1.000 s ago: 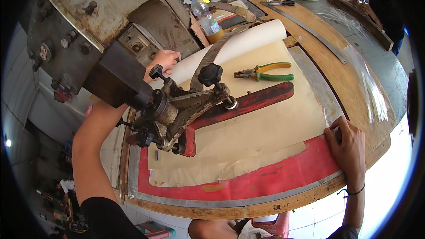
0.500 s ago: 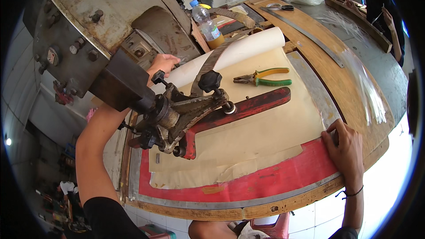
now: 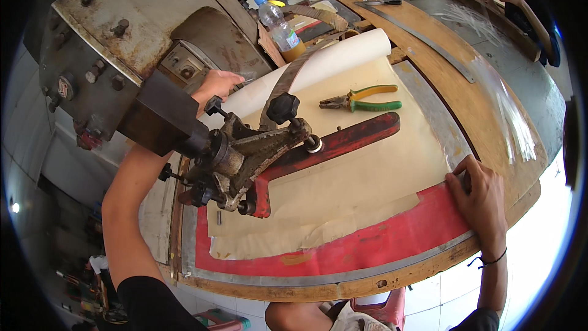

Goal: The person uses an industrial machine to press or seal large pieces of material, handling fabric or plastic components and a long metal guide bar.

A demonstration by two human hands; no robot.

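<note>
My left hand (image 3: 222,84) reaches behind the press head (image 3: 160,113), fingers drawn together beside the left end of a white roll (image 3: 331,58). A small greyish bit shows at its fingertips, too small to name. Bent fingers of my right hand (image 3: 479,195) rest at the right end of the red sheet (image 3: 367,239), with a dark spot under them that I cannot make out. Between my hands, a metal bracket (image 3: 257,152) with black knobs bears a red L-shaped bar (image 3: 343,142) over tan paper (image 3: 361,178). Pliers (image 3: 361,99) with yellow and green handles lie on the paper.
A bottle (image 3: 278,27) of yellowish liquid stands behind the roll. A steel ruler (image 3: 422,40), scissors (image 3: 380,0) and clear strips (image 3: 511,119) lie on the wooden board at right. Another person's arm (image 3: 517,6) shows at the far right.
The view has shifted slightly. My two hands keep nearly the same places and poses. At the far right, the other person's arm has moved.
</note>
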